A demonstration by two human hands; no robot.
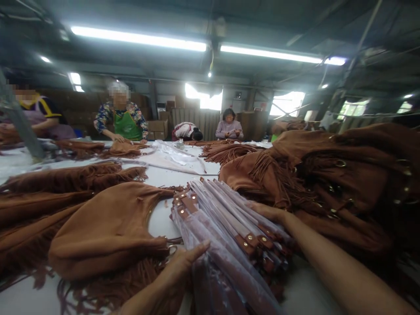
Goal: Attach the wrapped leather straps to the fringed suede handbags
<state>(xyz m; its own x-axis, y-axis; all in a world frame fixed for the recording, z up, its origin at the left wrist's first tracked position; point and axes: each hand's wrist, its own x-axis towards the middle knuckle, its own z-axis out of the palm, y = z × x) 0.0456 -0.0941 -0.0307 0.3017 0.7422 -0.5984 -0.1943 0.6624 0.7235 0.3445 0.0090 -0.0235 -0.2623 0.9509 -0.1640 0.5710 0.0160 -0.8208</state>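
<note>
A bundle of brown leather bag straps, sleeved in clear plastic with gold studs at their ends, lies in front of me on the table. My left hand is closed on the near left side of the bundle, its thumb over the plastic and its other fingers mostly hidden. From the right, my right hand grips the bundle's far right edge, with its fingertips partly out of sight. Close by on the left rests a brown suede shoulder bag with fringe.
Brown fringed bags are heaped high on the right. More brown fringed pieces lie at left. Across the white table are clear plastic sheeting and several co-workers, one in a green apron. A metal post stands at far left.
</note>
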